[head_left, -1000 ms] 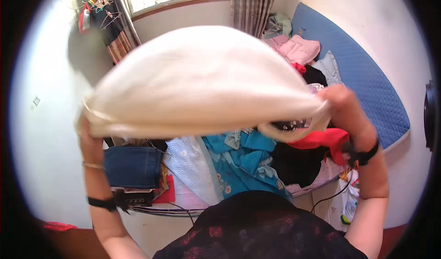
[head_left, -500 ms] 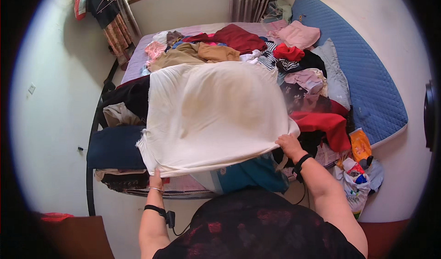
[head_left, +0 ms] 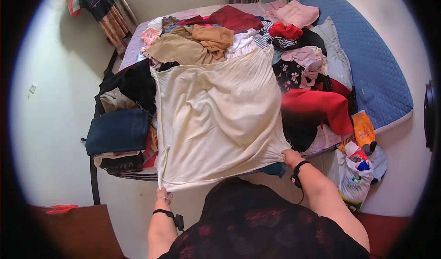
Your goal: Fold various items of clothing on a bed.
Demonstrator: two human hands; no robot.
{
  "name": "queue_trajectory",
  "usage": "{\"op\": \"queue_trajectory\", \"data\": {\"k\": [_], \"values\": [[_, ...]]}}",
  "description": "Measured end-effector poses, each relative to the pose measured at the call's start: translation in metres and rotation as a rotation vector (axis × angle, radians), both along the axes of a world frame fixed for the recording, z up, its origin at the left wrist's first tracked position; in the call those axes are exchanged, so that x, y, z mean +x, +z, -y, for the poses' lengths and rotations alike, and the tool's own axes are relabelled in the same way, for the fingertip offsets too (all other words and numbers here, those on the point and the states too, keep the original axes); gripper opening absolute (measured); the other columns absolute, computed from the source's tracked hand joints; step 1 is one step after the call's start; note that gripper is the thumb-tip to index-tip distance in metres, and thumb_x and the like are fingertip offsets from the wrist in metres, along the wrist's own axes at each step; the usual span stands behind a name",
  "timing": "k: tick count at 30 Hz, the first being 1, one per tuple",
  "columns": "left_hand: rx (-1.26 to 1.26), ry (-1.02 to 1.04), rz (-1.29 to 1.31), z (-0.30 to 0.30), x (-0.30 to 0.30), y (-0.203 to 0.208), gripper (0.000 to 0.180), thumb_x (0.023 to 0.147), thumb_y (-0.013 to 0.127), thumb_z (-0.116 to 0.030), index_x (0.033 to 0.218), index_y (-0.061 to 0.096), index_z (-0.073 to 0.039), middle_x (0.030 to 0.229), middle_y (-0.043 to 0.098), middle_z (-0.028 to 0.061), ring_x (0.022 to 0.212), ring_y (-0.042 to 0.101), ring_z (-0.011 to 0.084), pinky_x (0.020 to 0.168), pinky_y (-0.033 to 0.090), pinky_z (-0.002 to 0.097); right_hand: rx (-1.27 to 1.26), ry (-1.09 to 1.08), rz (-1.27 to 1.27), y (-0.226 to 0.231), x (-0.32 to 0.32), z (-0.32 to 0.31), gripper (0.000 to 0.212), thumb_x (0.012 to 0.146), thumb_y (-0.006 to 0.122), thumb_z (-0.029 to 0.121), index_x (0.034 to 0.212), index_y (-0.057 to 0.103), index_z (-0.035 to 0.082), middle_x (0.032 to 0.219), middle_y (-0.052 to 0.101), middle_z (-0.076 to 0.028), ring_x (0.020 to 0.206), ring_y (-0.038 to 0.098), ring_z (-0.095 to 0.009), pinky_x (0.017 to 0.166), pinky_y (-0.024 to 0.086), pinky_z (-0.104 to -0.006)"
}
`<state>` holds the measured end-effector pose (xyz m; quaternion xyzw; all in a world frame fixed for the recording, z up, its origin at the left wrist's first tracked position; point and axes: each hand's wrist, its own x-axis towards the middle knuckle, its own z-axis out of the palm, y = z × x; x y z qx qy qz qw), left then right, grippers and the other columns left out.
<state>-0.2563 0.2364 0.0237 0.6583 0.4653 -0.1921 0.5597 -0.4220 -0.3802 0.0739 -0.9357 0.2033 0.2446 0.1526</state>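
Note:
A wide cream cloth [head_left: 216, 121] is stretched between my hands over the near part of the bed, creased and lying across the clothes there. My left hand [head_left: 163, 194] is closed on its near left corner, just past the bed's edge. Its near right part is gathered in the closed fingers of my right hand [head_left: 292, 158], with folds fanning out from the grip. The cloth's far edge reaches a tan garment [head_left: 179, 47]. To its left lies a folded dark blue garment [head_left: 117, 131]; a red garment [head_left: 317, 107] lies to its right.
More clothes cover the far bed, among them a dark red garment [head_left: 234, 17] and a pink one [head_left: 298, 13]. A blue quilted mattress [head_left: 358, 61] leans against the right wall. A filled white plastic bag [head_left: 356, 183] stands on the floor at right. A brown panel [head_left: 80, 231] is at lower left.
The billowing cream cloth has sunk down and now shows creases pulled toward my right hand. Both hands still hold it, lower and slightly further right in view.

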Motion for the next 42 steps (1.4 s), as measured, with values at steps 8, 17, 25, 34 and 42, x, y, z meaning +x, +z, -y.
{"op": "queue_trajectory", "data": {"k": [8,17,25,34,42], "values": [[0.18,-0.515,0.01,-0.002,-0.025,-0.049,0.05,0.082,0.055,-0.025,0.127,0.038,-0.013,0.089,0.053,0.0034,0.071,0.052,0.0151,0.063,0.047,0.0364,0.106,-0.282,0.125,-0.064,-0.015,0.023,0.045,0.071,0.055,0.011,0.114,0.054,-0.003,0.119,0.052,-0.023,0.112,0.049,-0.033,0.097,0.039,-0.0355],[0.536,-1.21,0.232,0.079,0.003,-0.022,0.048,0.075,0.06,-0.017,0.12,0.049,-0.007,0.122,0.049,0.0192,0.115,0.045,0.0338,0.099,0.036,0.0391,0.129,-0.479,0.195,-0.105,0.013,0.045,0.059,0.066,0.064,0.016,0.119,0.048,-0.004,0.116,0.052,-0.026,0.112,0.05,-0.035,0.096,0.04,-0.0346],[0.484,-1.353,0.326,0.107,0.037,-0.043,0.044,0.075,0.061,-0.017,0.117,0.052,-0.006,0.125,0.045,0.0192,0.119,0.041,0.0337,0.102,0.034,0.0369,0.182,-0.596,0.146,-0.114,0.038,0.036,0.047,0.068,0.062,0.018,0.109,0.053,-0.005,0.093,0.061,-0.026,0.088,0.062,-0.035,0.08,0.047,-0.041],[0.489,-1.545,0.04,0.12,0.058,-0.049,0.049,0.077,0.056,-0.025,0.122,0.052,-0.007,0.132,0.042,0.0194,0.122,0.04,0.0324,0.104,0.032,0.0363,-0.126,-0.592,0.147,-0.057,-0.032,0.083,0.022,0.074,0.05,0.008,0.091,0.061,0.0,0.088,0.061,-0.026,0.088,0.058,-0.042,0.075,0.047,-0.0461],[0.304,-1.679,0.06,0.147,0.024,-0.015,0.044,0.078,0.055,-0.024,0.118,0.054,-0.004,0.121,0.052,0.021,0.116,0.046,0.0342,0.1,0.036,0.0369,0.172,-0.474,0.08,-0.049,-0.089,0.054,0.038,0.069,0.066,0.019,0.102,0.061,0.0,0.096,0.063,-0.018,0.088,0.062,-0.028,0.08,0.048,-0.035]]}}
